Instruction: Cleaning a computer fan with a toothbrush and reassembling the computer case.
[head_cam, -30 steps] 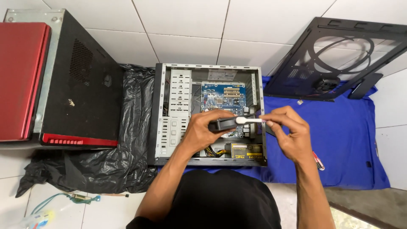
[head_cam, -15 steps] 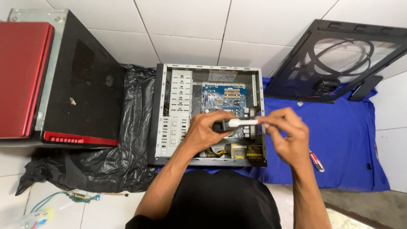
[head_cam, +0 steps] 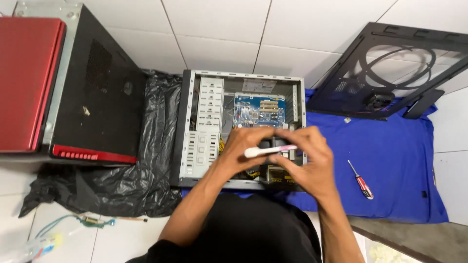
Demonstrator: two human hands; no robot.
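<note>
Both hands meet above the open computer case [head_cam: 204, 146]. The left hand [head_cam: 248, 148] and right hand [head_cam: 307, 160] each close their fingers on a small white-and-pink tube [head_cam: 270, 150], held level between them. Beyond, the blue motherboard [head_cam: 258, 111] lies inside the case. A red-handled screwdriver [head_cam: 360, 180] rests on the blue cloth [head_cam: 395, 165], right.

White tiled floor [head_cam: 214, 29], evenly lit

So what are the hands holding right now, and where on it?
A small white tube with a pinkish end, above the open case. The right hand pinches its pink end; the left hand fingers meet its middle, white tip free.
</note>
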